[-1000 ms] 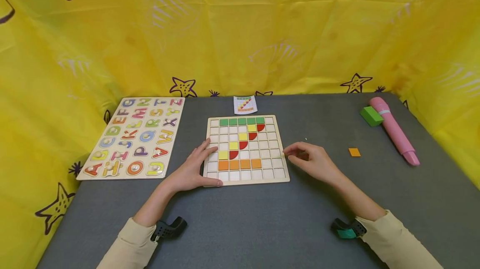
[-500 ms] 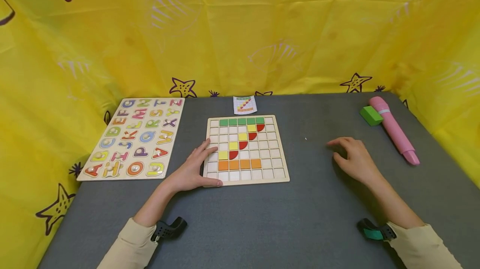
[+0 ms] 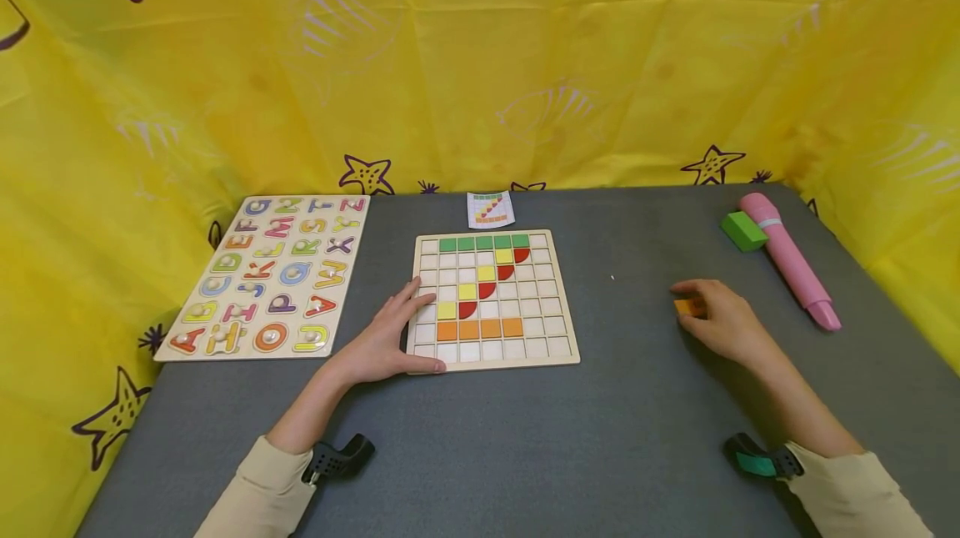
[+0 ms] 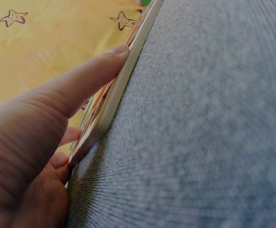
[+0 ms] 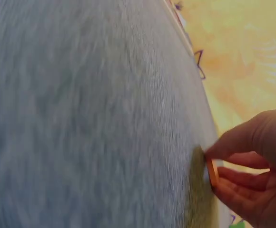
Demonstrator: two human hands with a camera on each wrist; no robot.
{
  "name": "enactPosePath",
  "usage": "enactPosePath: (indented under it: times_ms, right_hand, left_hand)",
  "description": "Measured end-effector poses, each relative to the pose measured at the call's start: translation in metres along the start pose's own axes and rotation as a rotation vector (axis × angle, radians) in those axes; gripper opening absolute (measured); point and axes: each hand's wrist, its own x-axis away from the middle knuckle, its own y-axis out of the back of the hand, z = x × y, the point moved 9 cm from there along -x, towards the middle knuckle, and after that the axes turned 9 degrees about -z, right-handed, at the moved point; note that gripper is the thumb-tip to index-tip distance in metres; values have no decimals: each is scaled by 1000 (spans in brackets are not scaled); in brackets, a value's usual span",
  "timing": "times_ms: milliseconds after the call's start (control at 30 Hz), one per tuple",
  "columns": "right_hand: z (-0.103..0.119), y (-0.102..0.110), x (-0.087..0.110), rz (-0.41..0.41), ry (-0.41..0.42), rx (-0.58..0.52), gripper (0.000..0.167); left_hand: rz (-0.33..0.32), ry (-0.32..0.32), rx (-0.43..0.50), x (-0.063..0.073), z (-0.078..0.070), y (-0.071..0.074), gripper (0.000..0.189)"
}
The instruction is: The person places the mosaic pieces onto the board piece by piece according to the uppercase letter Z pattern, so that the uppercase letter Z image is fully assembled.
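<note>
A wooden grid board [image 3: 551, 346] lies mid-table, with green tiles [image 3: 483, 243] along the top, yellow squares [image 3: 486, 274] with red quarter-round tiles [image 3: 506, 272] on a diagonal, and orange squares [image 3: 490, 328] lower down. My left hand [image 3: 382, 338] spans its near left corner, thumb straight on the front rim and fingers on the left side; the left wrist view shows the thumb [image 4: 90, 73] along that edge. Right of the board, my right hand [image 3: 720, 317] pinches an orange square tile [image 3: 684, 308] close over the table. The right wrist view shows the tile [image 5: 212, 172] edge-on between thumb and fingers.
Behind the board stands a small pattern card [image 3: 491, 210]. An alphabet peg puzzle [image 3: 300, 346] lies at the left. To the far right are a green block [image 3: 742, 233] and a pink microphone-like toy [image 3: 795, 267]. A yellow cloth [image 3: 480, 87] hangs behind the table.
My right hand has moved right, away from the board's right edge, and taken hold of the orange tile that lay on the table. My left hand has stayed at the board.
</note>
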Motion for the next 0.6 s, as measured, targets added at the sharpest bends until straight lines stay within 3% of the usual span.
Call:
enactPosePath:
  times_ms: [233, 600]
  right_hand:
    - [18, -14, -3, 43, 12, -85, 32]
    - [31, -26, -7, 15, 21, -155, 27]
  left_hand:
    - [4, 3, 1, 0, 1, 0, 102]
    - [1, -9, 0, 0, 1, 0, 102]
